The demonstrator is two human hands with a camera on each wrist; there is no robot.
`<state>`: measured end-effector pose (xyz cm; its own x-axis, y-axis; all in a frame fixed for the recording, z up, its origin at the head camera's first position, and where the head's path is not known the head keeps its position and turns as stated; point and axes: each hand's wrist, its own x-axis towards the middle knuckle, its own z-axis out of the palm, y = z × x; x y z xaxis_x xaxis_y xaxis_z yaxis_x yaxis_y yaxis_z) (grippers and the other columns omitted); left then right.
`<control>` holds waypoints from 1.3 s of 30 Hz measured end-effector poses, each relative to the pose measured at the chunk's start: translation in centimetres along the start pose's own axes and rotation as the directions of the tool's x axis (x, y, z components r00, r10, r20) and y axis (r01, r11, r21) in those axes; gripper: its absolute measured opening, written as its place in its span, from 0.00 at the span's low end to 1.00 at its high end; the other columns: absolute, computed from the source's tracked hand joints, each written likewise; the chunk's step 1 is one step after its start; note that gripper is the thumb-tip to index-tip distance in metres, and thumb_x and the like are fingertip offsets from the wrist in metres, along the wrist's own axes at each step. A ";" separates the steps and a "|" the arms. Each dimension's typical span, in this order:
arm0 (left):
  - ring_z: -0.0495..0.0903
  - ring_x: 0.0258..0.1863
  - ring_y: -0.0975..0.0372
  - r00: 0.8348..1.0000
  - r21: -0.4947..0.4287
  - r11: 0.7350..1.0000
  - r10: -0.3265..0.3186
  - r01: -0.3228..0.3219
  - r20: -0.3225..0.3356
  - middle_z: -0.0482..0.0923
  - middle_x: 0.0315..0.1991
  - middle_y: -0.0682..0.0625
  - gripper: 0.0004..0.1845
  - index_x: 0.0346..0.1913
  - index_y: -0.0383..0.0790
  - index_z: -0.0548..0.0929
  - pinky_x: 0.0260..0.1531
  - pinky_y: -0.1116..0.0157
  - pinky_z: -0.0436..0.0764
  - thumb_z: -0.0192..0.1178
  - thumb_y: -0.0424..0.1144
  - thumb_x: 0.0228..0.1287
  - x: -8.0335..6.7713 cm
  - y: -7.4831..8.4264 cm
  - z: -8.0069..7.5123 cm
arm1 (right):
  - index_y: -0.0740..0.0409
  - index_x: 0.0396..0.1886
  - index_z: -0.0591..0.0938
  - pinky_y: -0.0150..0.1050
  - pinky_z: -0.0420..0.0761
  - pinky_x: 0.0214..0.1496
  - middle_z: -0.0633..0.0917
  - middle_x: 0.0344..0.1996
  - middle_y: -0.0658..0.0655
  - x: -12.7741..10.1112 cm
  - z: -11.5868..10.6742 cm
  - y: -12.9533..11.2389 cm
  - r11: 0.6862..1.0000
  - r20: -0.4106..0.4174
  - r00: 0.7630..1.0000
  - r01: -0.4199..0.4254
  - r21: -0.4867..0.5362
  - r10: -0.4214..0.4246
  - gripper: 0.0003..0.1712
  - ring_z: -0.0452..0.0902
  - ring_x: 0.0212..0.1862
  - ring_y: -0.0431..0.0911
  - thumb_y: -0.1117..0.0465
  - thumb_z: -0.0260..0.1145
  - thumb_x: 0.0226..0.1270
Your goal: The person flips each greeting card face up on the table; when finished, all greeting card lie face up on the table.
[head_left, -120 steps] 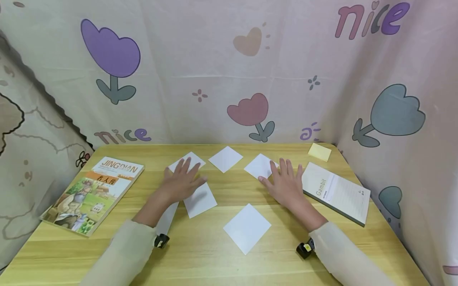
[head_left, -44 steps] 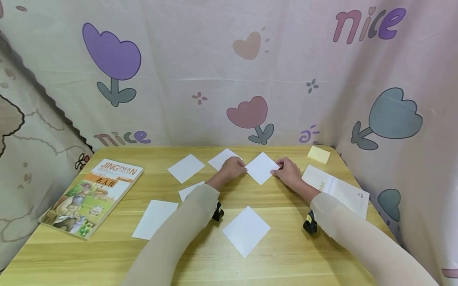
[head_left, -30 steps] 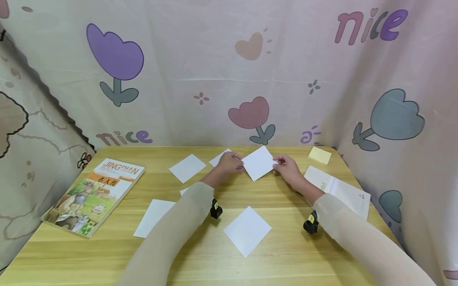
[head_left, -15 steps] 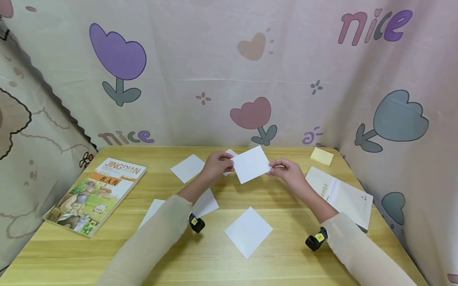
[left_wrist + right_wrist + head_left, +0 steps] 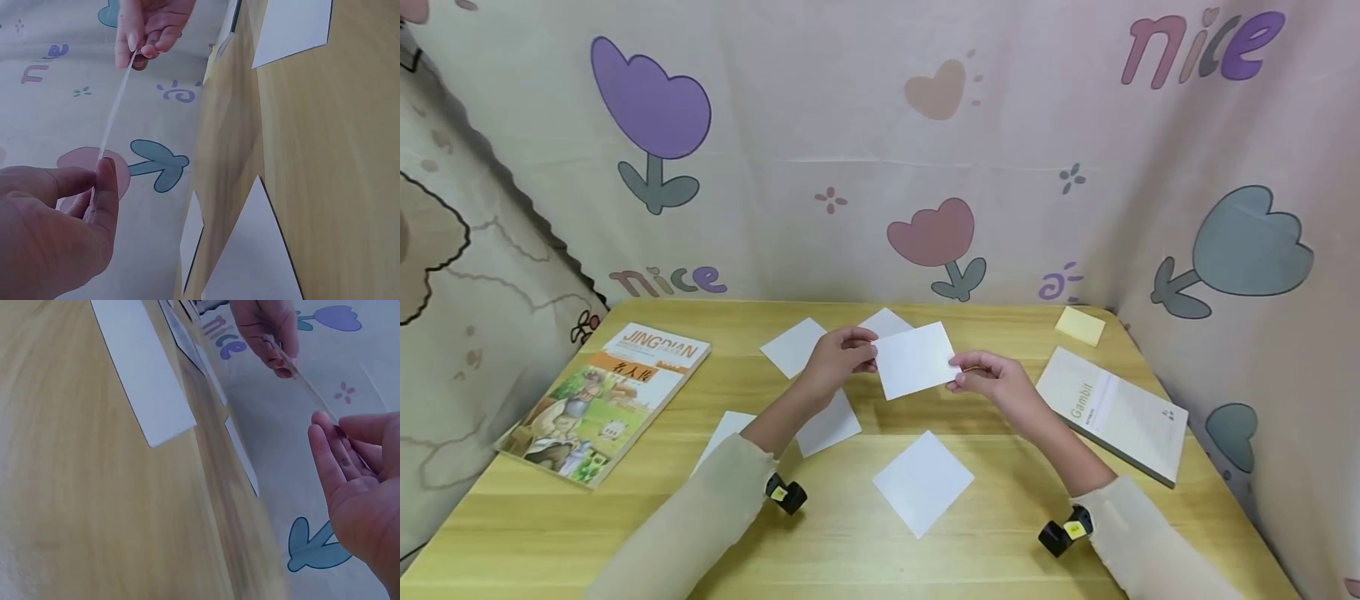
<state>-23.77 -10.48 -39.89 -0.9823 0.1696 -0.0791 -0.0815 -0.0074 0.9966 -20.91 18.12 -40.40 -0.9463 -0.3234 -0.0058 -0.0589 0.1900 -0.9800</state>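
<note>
A white square card (image 5: 917, 360) is held up off the table between both hands, its face tilted toward the head camera. My left hand (image 5: 835, 360) pinches its left edge between thumb and fingers. At the opposite edge my right hand (image 5: 1000, 385) pinches it the same way. Both wrist views show the card nearly edge-on, as a thin strip (image 5: 115, 112) between the two hands. Other white cards lie flat on the table: a front one (image 5: 922, 483), one at the back (image 5: 886, 322), one at back left (image 5: 793, 347), and two partly hidden by the left arm.
A colourful book (image 5: 602, 404) lies at the left of the wooden table (image 5: 880, 558). On the right are a pale notebook marked Gambit (image 5: 1116, 415) and a small yellow pad (image 5: 1080, 326). A patterned curtain (image 5: 790, 100) hangs behind the table's back edge.
From resting spread over the table, both hands came together on the back-right card. They pinched its edges, lifted it, and brought it left and nearer, turning it slightly.
</note>
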 end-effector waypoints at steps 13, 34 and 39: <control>0.84 0.42 0.54 0.994 0.043 0.994 0.100 -0.101 0.038 0.80 0.44 0.42 0.11 0.54 0.32 0.82 0.58 0.47 0.79 0.55 0.30 0.74 -1.8 -0.3 -1.5 | 0.68 0.59 0.80 0.39 0.83 0.57 0.89 0.37 0.52 0.1 1.1 -0.1 0.993 0.005 0.998 0.062 0.100 -0.063 0.22 0.88 0.46 0.50 0.62 0.69 0.69; 0.82 0.46 0.46 0.968 0.193 0.949 0.250 -0.250 0.026 0.81 0.50 0.44 0.12 0.51 0.43 0.83 0.51 0.44 0.81 0.64 0.42 0.70 -2.8 -0.8 -2.3 | 0.65 0.46 0.82 0.42 0.87 0.48 0.88 0.36 0.56 0.6 2.3 -0.1 0.910 -0.141 0.979 0.189 0.369 -0.147 0.07 0.87 0.38 0.45 0.67 0.66 0.70; 0.79 0.50 0.47 0.976 0.238 0.948 0.217 -0.213 0.010 0.77 0.56 0.49 0.15 0.50 0.46 0.83 0.49 0.45 0.82 0.64 0.51 0.69 -2.6 -1.0 -2.4 | 0.75 0.50 0.79 0.43 0.87 0.47 0.87 0.36 0.56 0.6 2.4 -0.1 0.935 -0.155 0.976 0.194 0.298 -0.153 0.17 0.87 0.37 0.45 0.65 0.67 0.70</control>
<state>-21.50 -13.29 -40.71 -0.9749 0.1737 0.1391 0.1720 0.1916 0.9663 -20.70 15.71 -40.81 -0.9638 -0.2010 0.1750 -0.1436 -0.1614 -0.9764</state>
